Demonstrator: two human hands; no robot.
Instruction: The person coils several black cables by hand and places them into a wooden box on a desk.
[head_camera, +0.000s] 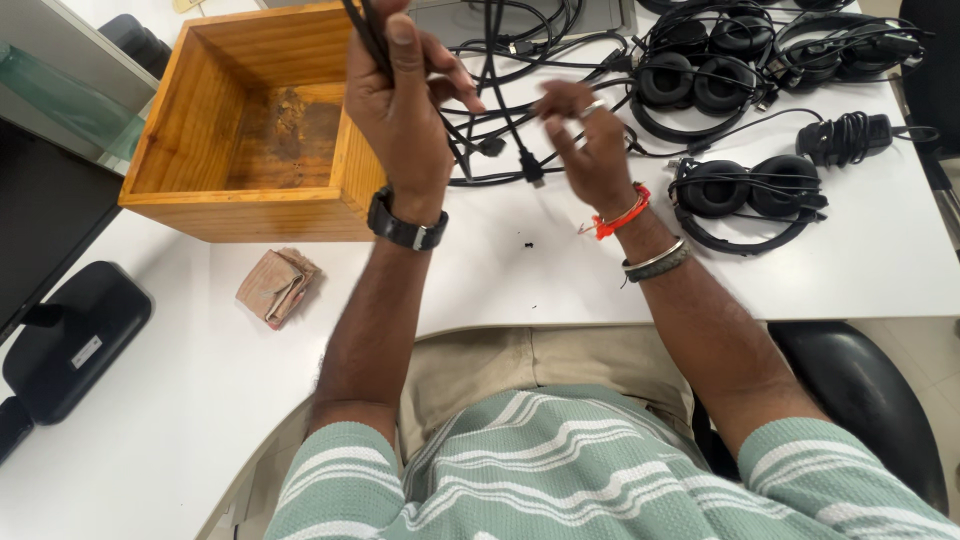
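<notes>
Gripping a bundle of black cables, the left hand is being held closed in a fist above the white table, with the strands being pinched between thumb and fingers near the top of the frame. The right hand is being held partly curled beside it, fingertips closing lightly on a cable strand just above a dangling plug. The loose cables are being trailed back into a tangle that is lying against several black headsets further right. A snag is being risked: should the bundle be pulled upward, a headset could be dragged along or off the table edge, since the wires appear interlaced. The open wooden box is sitting just left of the raised hand, touching nothing held, and a folded cloth is lying in front of it.
</notes>
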